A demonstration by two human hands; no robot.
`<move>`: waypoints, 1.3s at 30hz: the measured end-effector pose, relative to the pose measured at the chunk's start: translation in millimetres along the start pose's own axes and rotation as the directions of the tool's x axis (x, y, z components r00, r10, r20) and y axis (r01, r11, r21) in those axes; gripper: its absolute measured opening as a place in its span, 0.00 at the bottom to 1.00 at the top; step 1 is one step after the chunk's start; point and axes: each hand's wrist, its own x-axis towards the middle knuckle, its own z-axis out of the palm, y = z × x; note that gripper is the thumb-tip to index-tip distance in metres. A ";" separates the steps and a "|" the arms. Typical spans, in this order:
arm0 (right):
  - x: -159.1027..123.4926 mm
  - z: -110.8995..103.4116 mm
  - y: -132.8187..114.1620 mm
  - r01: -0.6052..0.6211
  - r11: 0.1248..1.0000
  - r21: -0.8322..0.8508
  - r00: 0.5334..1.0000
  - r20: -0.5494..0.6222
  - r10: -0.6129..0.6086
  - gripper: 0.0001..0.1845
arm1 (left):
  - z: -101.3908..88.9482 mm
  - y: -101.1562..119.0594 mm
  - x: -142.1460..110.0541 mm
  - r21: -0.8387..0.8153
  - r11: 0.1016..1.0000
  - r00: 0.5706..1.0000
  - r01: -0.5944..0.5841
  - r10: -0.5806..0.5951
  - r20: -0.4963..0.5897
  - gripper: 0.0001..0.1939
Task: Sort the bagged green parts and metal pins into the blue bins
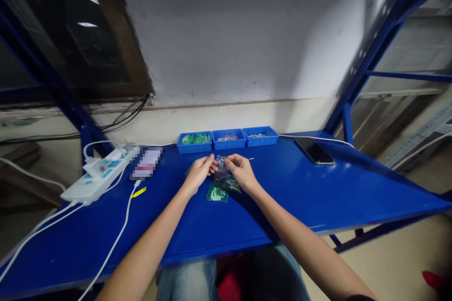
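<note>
Over the middle of the blue table, my left hand [200,174] and my right hand [242,173] face each other with a small clear plastic bag [221,163] between them. The fingers of both hands are closed on its edges. A thin metal piece [251,159] sticks out past my right hand; I cannot tell whether it is held or lies behind. Below the bag lies a small green packet [217,193] with pale pieces inside. Another packet [233,184] is partly covered by my right hand. A bit of green shows beside my left hand.
Three blue bins stand along the back: one with green packets [194,139], one with clear bags [227,138], one with thin metal pieces [258,136]. A white power strip [92,179], a cabled phone [146,163] and white cords are left. A dark phone [314,150] lies right.
</note>
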 end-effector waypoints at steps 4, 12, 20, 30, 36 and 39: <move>0.8 -0.4 -0.6 0.018 1.000 0.015 1.000 -0.016 -0.018 0.13 | -2.4 5.5 -3.6 -0.015 0.992 0.989 0.122 -0.121 0.082 0.31; -5.0 -2.0 -5.0 0.301 0.892 -0.336 0.951 0.031 -0.309 0.06 | -0.4 12.2 -8.4 -0.119 0.979 0.979 0.166 -0.149 0.140 0.23; -7.6 -0.5 -2.5 0.318 0.865 -0.388 0.936 -0.013 -0.351 0.18 | 4.4 6.2 -6.1 -0.106 0.994 0.999 -0.016 0.011 -0.049 0.11; 0.2 1.1 -7.9 -0.466 0.807 0.364 0.875 0.323 0.359 0.30 | 6.1 1.6 -5.5 -0.048 0.976 0.977 -0.211 0.212 0.014 0.13; -0.6 -2.9 -10.8 -0.318 0.875 0.364 0.941 0.235 0.244 0.20 | 5.0 -8.7 -0.3 0.079 0.947 0.950 -0.312 0.311 0.015 0.14; -0.5 -1.2 -9.4 -0.192 0.952 0.238 0.978 0.120 0.168 0.19 | 4.3 -11.6 1.7 0.026 0.980 0.979 -0.196 0.197 -0.055 0.14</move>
